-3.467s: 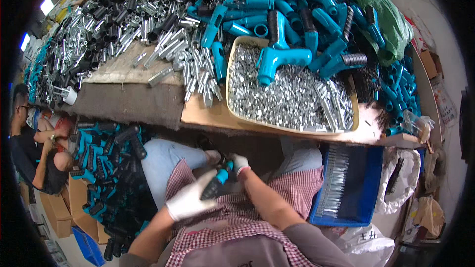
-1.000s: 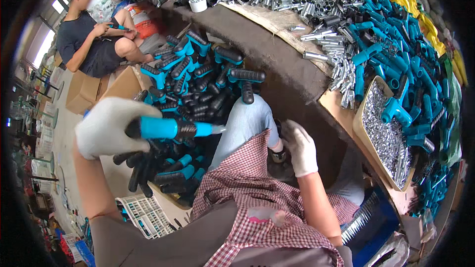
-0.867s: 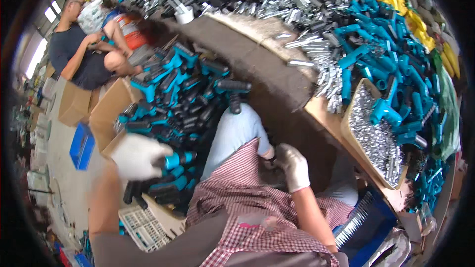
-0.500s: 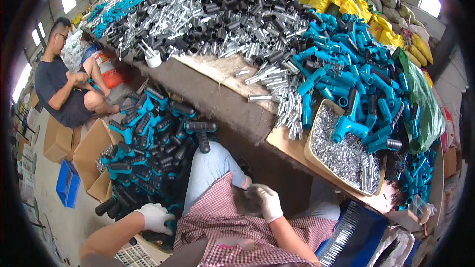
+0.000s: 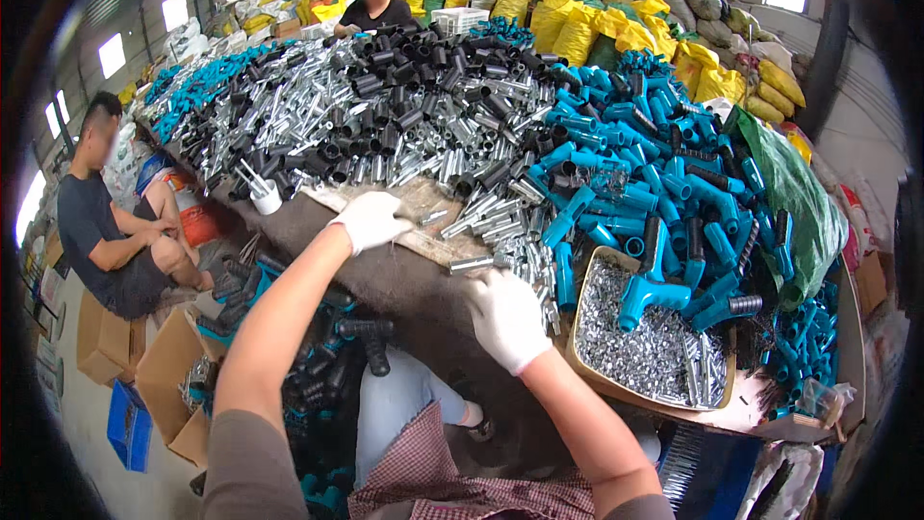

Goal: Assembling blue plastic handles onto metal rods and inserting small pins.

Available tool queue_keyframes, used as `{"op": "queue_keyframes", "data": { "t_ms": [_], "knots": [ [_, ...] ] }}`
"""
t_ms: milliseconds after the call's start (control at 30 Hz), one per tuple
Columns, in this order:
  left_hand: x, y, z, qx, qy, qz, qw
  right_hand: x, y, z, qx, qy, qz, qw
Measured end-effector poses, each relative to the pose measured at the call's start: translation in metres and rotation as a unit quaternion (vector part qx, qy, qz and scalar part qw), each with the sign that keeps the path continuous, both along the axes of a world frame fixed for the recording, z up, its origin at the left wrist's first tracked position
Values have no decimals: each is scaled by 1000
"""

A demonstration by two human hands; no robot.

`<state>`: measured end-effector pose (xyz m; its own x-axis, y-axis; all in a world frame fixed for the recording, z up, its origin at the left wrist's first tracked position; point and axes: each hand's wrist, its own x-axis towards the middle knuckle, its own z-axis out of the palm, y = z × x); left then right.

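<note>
My left hand, in a white glove, reaches over the table's front edge with its fingers apart and nothing held. Just beyond its fingertips, a short silver metal tube lies on a worn cardboard sheet. My right hand, also gloved, has its fingers bent at the right end of another silver metal tube, which rests at the sheet's edge. The hand covers that end. A pile of similar silver tubes lies beyond my right hand.
Right of my right hand stands a tray of small metal pieces, beside heaped teal handles. Black-gripped handles are piled by my left knee. Two people sit nearby: one at left, another behind the table. Cardboard boxes stand at left.
Both hands have come up and forward to the table: the left from the black-gripped handles, the right from above my lap. The head view has tilted up, showing more of the far wall.
</note>
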<state>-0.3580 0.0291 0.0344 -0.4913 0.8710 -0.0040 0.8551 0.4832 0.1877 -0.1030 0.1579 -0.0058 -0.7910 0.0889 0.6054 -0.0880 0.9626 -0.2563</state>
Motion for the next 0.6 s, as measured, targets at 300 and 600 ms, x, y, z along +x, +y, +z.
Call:
{"op": "queue_keyframes", "data": {
  "t_ms": [300, 600],
  "knots": [
    [20, 118, -41, 31, 29, 5, 999, -95, 34, -32, 99, -127, -99, 982],
    [124, 1, 9, 334, -357, 19, 872, 68, -11, 17, -186, -16, -46, 981]
  ]
}}
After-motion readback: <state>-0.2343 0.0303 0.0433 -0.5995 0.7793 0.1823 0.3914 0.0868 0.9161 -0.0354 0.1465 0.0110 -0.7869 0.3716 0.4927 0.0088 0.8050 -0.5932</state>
